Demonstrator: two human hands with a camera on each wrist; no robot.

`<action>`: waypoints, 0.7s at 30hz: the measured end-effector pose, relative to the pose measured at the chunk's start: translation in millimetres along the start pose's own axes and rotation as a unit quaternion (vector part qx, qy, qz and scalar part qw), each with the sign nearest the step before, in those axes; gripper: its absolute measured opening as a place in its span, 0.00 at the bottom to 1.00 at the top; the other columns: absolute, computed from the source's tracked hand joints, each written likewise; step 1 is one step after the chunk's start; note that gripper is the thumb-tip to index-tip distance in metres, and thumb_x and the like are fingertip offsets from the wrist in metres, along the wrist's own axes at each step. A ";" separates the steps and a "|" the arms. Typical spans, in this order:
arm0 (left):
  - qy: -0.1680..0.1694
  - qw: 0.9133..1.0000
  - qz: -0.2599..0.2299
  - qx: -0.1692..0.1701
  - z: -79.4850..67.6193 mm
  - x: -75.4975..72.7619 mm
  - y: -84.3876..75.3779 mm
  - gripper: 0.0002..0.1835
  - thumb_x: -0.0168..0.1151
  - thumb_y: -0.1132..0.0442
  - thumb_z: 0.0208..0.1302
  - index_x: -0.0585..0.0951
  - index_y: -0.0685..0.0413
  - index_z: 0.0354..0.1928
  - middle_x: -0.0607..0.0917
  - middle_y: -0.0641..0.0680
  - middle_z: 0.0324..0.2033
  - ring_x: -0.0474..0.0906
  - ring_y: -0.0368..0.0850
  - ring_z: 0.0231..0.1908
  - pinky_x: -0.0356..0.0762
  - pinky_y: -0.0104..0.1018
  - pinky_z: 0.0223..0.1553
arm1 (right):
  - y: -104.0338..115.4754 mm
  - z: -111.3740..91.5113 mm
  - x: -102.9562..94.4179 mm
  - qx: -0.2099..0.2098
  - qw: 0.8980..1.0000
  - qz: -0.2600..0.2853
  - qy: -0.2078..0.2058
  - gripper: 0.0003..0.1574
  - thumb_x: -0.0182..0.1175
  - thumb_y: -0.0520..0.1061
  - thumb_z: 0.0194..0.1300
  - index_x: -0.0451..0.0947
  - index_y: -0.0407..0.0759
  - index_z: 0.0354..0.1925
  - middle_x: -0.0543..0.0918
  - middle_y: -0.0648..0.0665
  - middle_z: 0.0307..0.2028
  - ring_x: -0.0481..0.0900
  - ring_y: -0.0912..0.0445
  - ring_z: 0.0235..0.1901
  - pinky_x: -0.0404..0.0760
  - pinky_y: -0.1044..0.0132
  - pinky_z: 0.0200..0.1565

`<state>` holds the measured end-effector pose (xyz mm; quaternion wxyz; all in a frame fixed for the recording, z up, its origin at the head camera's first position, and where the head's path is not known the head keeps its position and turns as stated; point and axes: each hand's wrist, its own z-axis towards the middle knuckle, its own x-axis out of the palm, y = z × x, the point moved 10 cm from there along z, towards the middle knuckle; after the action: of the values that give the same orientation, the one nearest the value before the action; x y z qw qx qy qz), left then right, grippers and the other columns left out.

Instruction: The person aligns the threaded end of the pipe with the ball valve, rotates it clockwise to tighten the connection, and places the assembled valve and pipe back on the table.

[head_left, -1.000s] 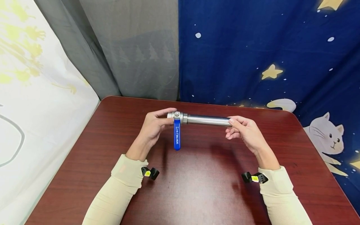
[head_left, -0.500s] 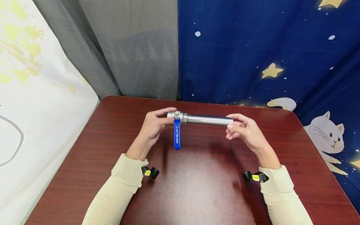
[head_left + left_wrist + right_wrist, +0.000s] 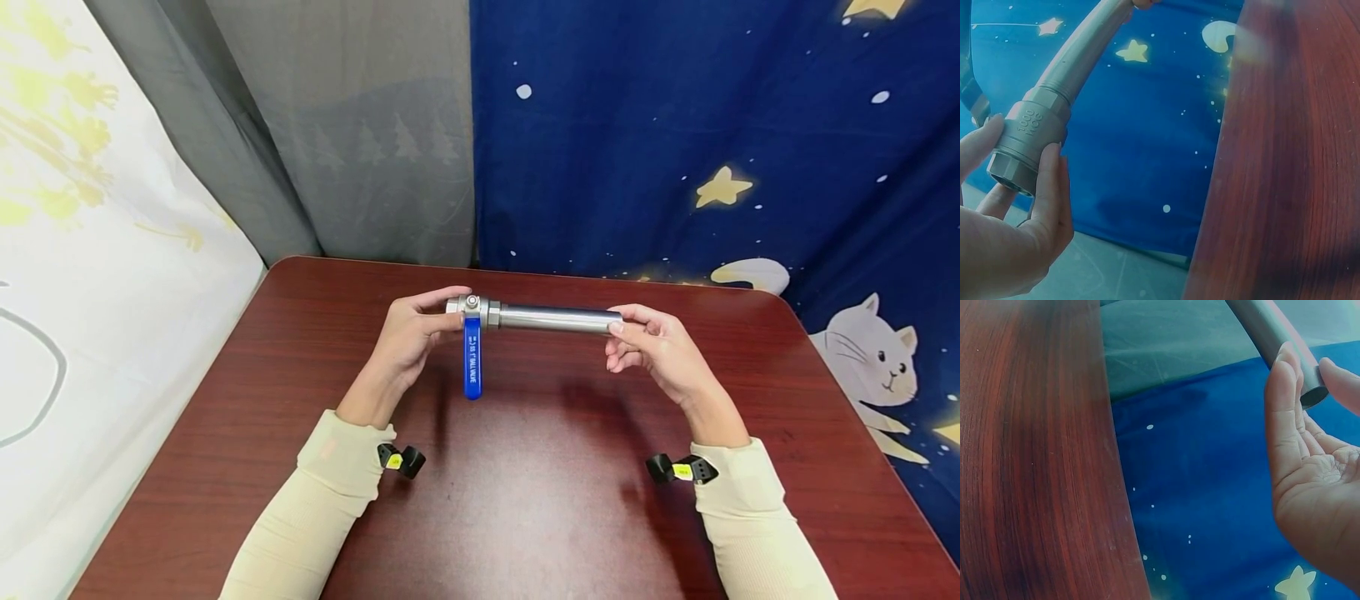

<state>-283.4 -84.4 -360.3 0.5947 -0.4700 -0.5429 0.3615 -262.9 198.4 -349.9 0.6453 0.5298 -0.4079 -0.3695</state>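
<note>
A steel ball valve (image 3: 483,314) is held level above the table, its blue lever handle (image 3: 472,358) pointing toward me. My left hand (image 3: 408,333) grips the valve body between thumb and fingers; raised lettering shows on that body (image 3: 1034,125) in the left wrist view. From the valve's right side runs a straight steel pipe (image 3: 555,319), joined at a hex collar. At the pipe's far end my right hand (image 3: 660,346) pinches it between thumb and fingers. The open pipe end (image 3: 1314,395) shows in the right wrist view, beside the thumb.
The dark red wooden table (image 3: 510,500) lies under both hands. Behind it hang a grey curtain (image 3: 367,125) and a blue star-patterned curtain (image 3: 637,150). A white printed cloth (image 3: 90,292) hangs at the left.
The right thumb and fingers have shifted on the pipe's end, slipping toward the tip and pinching it afresh. The left hand and valve have stayed in place.
</note>
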 end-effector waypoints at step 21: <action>-0.002 1.000 -0.007 0.002 0.1 0.3 0.8 0.24 0.62 0.79 0.53 0.79 0.68 0.56 0.81 0.60 0.48 0.84 0.43 0.35 0.84 0.35 0.41 | -6.5 0.3 -5.2 0.032 0.998 -0.026 -0.047 0.15 0.51 0.45 0.74 0.74 0.39 0.30 0.83 0.43 0.22 0.84 0.56 0.21 0.85 0.64 0.28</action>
<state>-283.4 -83.9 -361.0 0.5968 -0.4648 -0.5465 0.3593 -265.5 201.9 -356.9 0.5985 0.5427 -0.4354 -0.3972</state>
